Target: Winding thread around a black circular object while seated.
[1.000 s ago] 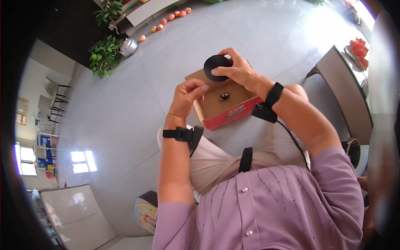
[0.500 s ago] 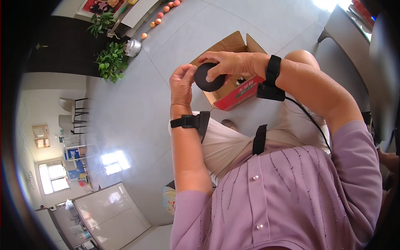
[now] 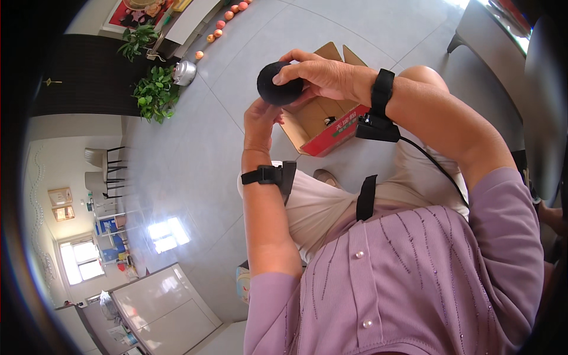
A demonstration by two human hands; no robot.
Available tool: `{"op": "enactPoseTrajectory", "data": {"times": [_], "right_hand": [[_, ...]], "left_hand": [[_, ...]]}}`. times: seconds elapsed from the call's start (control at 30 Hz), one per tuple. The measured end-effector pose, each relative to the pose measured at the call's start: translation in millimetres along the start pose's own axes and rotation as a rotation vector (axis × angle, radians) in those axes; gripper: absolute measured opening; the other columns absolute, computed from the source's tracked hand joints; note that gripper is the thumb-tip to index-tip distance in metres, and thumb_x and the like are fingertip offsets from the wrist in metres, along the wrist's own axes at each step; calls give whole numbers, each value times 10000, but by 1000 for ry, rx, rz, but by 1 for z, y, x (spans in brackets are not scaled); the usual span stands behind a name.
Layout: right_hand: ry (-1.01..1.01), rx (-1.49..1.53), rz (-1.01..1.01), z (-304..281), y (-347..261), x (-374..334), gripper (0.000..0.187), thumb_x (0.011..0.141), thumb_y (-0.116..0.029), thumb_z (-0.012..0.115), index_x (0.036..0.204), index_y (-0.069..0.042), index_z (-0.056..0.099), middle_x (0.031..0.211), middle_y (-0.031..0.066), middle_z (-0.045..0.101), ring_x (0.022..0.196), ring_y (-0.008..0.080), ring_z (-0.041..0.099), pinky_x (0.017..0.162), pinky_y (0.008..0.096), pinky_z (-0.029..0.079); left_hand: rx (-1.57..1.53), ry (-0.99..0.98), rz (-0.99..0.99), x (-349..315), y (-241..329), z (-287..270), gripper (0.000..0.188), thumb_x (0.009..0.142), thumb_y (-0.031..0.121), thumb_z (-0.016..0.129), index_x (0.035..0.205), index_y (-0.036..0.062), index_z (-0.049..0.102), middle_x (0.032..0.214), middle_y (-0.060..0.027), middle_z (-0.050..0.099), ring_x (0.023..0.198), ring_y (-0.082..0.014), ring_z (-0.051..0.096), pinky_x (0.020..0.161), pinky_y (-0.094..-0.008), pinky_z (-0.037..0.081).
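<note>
A: In the head view, what does the right hand (image 3: 322,77) have?

B: It grasps a black disc (image 3: 276,89), thumb laid over the face and fingers around the far edge and underneath. Pinching it from both sides probably holds it securely while leaving most of the face exposed.

A: And the left hand (image 3: 259,123)?

B: It's up at the disc's lower edge, perhaps to steady it. The fingertips are partly hidden, so I can't tell whether they pinch the rim or merely rest against it.

A: Where is the disc, then?

B: Raised in the air, to the left of the cardboard box (image 3: 322,144), which stands on the grey floor (image 3: 201,136) in front of the legs. The box's far flaps stand up, so its inside shows: a small dark-and-white item (image 3: 329,120) lies there, too small to name.

A: Why the strap (image 3: 382,92) on the right wrist?

B: It seems to fasten a black module (image 3: 377,128) there, likely so that the palm and fingers are unencumbered.
</note>
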State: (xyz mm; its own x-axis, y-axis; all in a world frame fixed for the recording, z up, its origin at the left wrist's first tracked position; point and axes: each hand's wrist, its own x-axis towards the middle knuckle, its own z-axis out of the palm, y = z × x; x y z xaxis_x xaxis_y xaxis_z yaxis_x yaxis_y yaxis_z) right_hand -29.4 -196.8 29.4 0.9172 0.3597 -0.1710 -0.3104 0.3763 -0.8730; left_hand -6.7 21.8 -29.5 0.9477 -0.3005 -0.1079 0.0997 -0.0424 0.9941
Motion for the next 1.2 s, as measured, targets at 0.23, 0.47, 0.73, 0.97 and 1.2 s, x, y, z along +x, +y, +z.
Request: {"op": "enactPoseTrajectory", "data": {"times": [0.23, 0.47, 0.73, 0.97, 1.2], "right_hand": [[272, -217, -29, -2, 5, 14, 722, 729, -286, 796, 1302, -44, 428, 1159, 167, 561, 1083, 252, 596, 857, 368, 556], [129, -638, 78, 5, 13, 7, 672, 702, -274, 787, 1269, -79, 482, 1153, 157, 586, 1032, 243, 612, 759, 347, 566], [-113, -515, 172, 2, 12, 1, 672, 711, -255, 771, 1284, -47, 489, 1221, 189, 538, 1063, 299, 608, 768, 390, 589], [-282, -41, 90, 5, 1, -9, 583, 826, -214, 706, 1331, -57, 459, 1256, 172, 523, 1150, 279, 576, 995, 432, 515], [-112, 93, -90, 1, -5, 0, 600, 825, -246, 722, 1322, -27, 467, 1241, 175, 535, 1163, 274, 576, 989, 428, 523]], "left_hand": [[-19, -176, 44, -18, 13, 12, 97, 857, 57, 714, 934, 2, 693, 773, -31, 649, 650, -121, 578, 619, -275, 480], [-258, -92, 237, -16, 19, -2, 68, 885, 66, 702, 931, 19, 684, 774, -60, 651, 639, -141, 564, 599, -278, 466], [-138, 73, 170, -6, 8, -2, 149, 858, 115, 754, 950, 20, 684, 840, -43, 682, 718, -110, 616, 636, -243, 498], [-233, 133, 129, 2, 4, 3, 80, 869, 38, 695, 948, 27, 689, 876, -31, 692, 791, -92, 635, 735, -224, 516], [-128, -8, 88, 5, 4, 6, 38, 879, 50, 685, 911, 30, 677, 743, -42, 656, 602, -107, 595, 584, -238, 507]]}}
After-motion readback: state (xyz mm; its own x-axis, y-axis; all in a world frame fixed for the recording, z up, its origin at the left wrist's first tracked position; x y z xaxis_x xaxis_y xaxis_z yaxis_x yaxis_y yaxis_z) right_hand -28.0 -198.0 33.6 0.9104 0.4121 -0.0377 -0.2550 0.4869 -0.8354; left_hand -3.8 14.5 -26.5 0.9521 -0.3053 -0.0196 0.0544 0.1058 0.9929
